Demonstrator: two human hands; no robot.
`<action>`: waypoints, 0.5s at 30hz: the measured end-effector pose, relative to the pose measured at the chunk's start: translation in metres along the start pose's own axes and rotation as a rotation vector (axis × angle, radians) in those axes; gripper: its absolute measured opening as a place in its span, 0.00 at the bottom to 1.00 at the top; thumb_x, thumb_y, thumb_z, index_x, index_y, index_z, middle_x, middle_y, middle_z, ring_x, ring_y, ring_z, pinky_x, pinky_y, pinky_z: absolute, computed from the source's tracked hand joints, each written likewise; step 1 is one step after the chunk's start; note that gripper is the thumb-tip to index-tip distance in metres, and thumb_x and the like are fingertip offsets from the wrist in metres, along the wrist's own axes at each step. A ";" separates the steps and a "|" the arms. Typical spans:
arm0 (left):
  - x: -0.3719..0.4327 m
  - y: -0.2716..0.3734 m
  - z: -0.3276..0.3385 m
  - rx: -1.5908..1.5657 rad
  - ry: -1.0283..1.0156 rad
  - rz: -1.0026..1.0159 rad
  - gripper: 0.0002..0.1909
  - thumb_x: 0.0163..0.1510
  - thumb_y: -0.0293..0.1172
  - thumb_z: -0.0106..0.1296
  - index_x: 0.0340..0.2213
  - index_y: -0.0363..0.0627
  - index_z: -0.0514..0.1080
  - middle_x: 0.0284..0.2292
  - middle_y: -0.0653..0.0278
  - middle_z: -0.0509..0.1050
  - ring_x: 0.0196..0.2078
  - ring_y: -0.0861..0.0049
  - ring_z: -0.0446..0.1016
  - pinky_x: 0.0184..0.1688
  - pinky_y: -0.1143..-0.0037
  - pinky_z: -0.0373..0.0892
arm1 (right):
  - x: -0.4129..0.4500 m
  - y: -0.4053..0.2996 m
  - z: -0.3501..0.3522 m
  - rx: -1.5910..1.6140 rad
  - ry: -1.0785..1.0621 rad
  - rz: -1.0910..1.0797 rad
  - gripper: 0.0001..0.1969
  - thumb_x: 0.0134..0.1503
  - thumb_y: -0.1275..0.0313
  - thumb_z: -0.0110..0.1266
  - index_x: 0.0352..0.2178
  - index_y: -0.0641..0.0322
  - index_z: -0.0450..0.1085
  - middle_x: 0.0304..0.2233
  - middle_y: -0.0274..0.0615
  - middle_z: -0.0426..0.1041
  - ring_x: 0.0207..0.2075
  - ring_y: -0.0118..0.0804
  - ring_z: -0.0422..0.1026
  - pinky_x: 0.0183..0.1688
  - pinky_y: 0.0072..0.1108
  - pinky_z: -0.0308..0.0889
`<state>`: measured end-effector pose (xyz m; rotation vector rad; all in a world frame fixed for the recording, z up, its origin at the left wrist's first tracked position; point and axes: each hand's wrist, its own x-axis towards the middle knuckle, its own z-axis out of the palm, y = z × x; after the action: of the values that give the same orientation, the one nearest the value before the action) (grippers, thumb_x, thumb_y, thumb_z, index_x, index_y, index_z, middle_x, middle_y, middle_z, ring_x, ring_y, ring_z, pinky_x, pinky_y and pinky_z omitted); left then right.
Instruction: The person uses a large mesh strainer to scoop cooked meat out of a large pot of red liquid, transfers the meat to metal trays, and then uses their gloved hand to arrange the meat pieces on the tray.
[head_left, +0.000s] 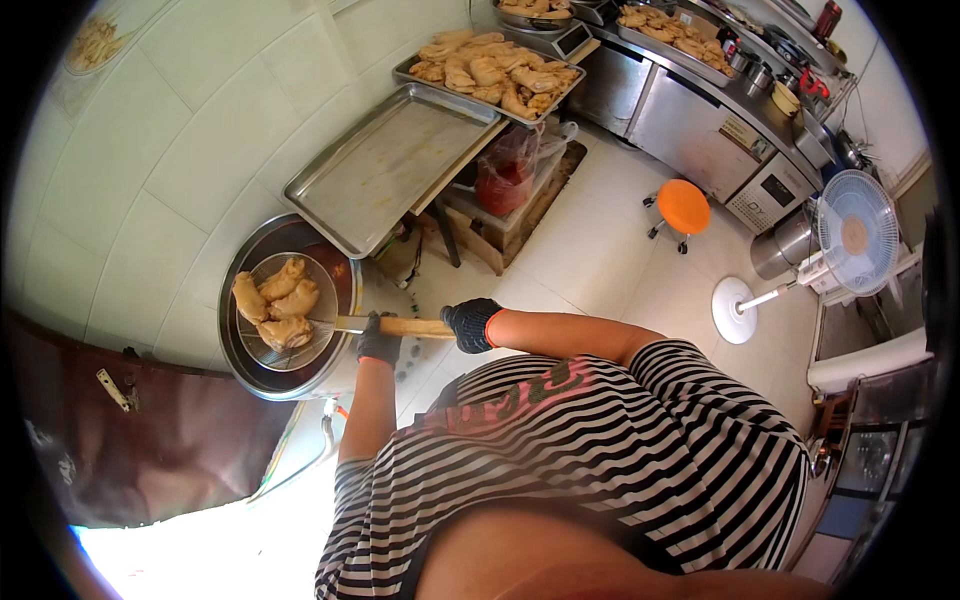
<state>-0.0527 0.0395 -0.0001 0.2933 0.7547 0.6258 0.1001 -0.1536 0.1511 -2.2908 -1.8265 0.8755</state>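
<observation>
Both my hands wear dark knit gloves with orange cuffs and grip one long-handled wire skimmer. My left hand (380, 341) closes on the handle near its metal neck. Farther back, my right hand (472, 325) is wrapped around the end of the wooden handle (420, 328). The skimmer's round mesh basket (324, 296) is over the mouth of a large metal pot (229, 341) and carries several pale-brown pieces of meat (285, 334), which look like trotters. Dark reddish liquid (339, 251) shows in the pot beside the mesh.
A shallow metal tray (390, 161) with wet smears stands beside the pot. Behind it, another tray (401, 73) is heaped with similar meat pieces. A plastic bag (506, 176) sits below. An orange wheeled stool (682, 206) and a standing fan (855, 232) are on the right.
</observation>
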 end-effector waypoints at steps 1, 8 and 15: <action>-0.006 0.001 0.007 -0.018 0.025 -0.020 0.09 0.49 0.31 0.48 0.34 0.46 0.64 0.30 0.58 0.70 0.35 0.63 0.68 0.43 0.61 0.65 | 0.001 0.000 0.001 0.002 0.005 0.000 0.19 0.41 0.73 0.45 0.39 0.67 0.61 0.26 0.55 0.70 0.29 0.52 0.70 0.31 0.37 0.64; -0.004 0.006 0.002 -0.061 0.042 -0.062 0.09 0.49 0.33 0.49 0.34 0.46 0.65 0.31 0.58 0.70 0.36 0.62 0.68 0.43 0.60 0.65 | 0.008 0.000 0.007 -0.023 0.028 -0.002 0.18 0.41 0.73 0.45 0.38 0.66 0.62 0.26 0.55 0.70 0.29 0.53 0.70 0.31 0.37 0.64; 0.004 0.004 -0.005 -0.056 0.057 -0.082 0.10 0.49 0.33 0.50 0.33 0.43 0.66 0.31 0.58 0.71 0.36 0.62 0.68 0.44 0.60 0.64 | 0.002 -0.001 0.001 0.021 0.025 0.027 0.17 0.41 0.73 0.45 0.37 0.65 0.62 0.27 0.54 0.70 0.30 0.52 0.70 0.32 0.37 0.64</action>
<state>-0.0555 0.0458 -0.0036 0.1927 0.7983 0.5790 0.0985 -0.1520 0.1498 -2.3085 -1.7716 0.8610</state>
